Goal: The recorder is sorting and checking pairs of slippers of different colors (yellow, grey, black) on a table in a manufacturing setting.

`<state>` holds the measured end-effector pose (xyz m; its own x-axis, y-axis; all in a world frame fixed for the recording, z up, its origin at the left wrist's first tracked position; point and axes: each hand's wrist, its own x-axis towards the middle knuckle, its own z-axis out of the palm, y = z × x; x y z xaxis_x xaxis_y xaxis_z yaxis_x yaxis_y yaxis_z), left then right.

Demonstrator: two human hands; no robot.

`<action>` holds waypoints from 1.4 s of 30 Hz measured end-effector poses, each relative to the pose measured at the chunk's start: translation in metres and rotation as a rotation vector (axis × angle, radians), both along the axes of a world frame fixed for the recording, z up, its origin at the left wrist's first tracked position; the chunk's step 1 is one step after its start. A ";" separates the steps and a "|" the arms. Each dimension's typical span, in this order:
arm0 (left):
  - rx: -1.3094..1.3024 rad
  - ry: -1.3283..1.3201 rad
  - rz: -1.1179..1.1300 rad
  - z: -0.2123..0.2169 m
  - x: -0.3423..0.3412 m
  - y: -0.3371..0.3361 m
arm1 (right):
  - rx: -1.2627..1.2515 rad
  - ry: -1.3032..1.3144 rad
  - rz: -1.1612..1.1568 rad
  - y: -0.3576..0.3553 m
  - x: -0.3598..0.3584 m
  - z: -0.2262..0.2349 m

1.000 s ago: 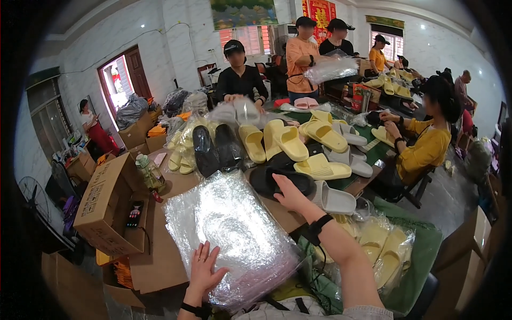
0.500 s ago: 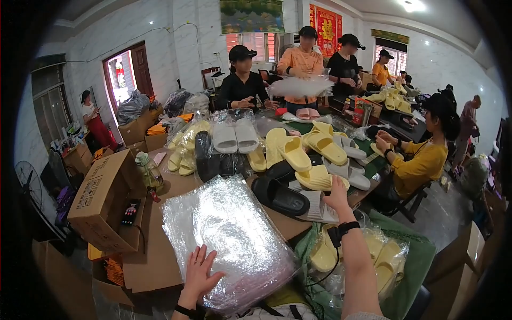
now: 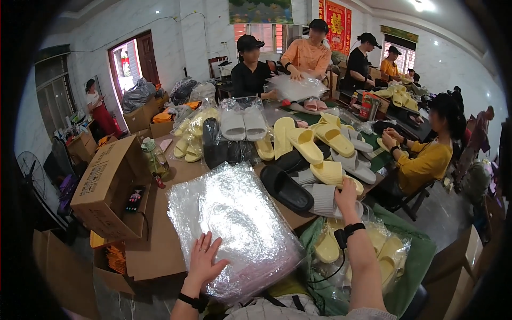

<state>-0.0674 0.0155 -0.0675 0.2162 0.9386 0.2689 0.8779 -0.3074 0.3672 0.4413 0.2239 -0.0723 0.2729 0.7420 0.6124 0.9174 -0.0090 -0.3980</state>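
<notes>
My left hand (image 3: 205,258) lies flat with fingers spread on a stack of clear, shiny plastic bags (image 3: 234,208). Over at the slipper pile, my right hand (image 3: 348,199) has its fingers curled at the edge of a light grey ribbed slipper (image 3: 322,198); its far fingertips are partly hidden. Just beyond these fingers is a pale yellow slipper (image 3: 326,172). A black slipper (image 3: 285,189) rests left of the grey one. More yellow slippers (image 3: 304,144) and a bagged pair of white slippers (image 3: 244,125) lie farther back.
An open cardboard box (image 3: 109,192) and a green-tinted bottle (image 3: 153,157) stand at the left. By my right forearm, a green sack (image 3: 410,240) holds bagged yellow slippers. Several people work around the tables, one in a yellow top (image 3: 424,165) at the right.
My right hand has shifted from the yellow slipper's edge to the grey slipper, which shows more of its strap. My left hand stays on the bags. Across the table, a person has lowered a plastic sheet.
</notes>
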 end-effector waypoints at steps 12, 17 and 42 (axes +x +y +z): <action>0.008 -0.001 0.010 -0.009 -0.007 0.001 | -0.216 0.174 0.033 -0.033 -0.015 0.013; 0.018 0.014 0.007 -0.008 -0.007 0.002 | -0.461 -0.018 0.050 -0.051 -0.033 0.023; -0.003 -0.005 0.033 0.007 -0.004 -0.006 | -0.053 1.062 0.944 -0.096 -0.158 0.194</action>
<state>-0.0716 0.0093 -0.0607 0.1836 0.9460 0.2671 0.8857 -0.2771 0.3725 0.2837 0.1278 0.1219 -0.0247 0.9162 0.4000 -0.1422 0.3928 -0.9086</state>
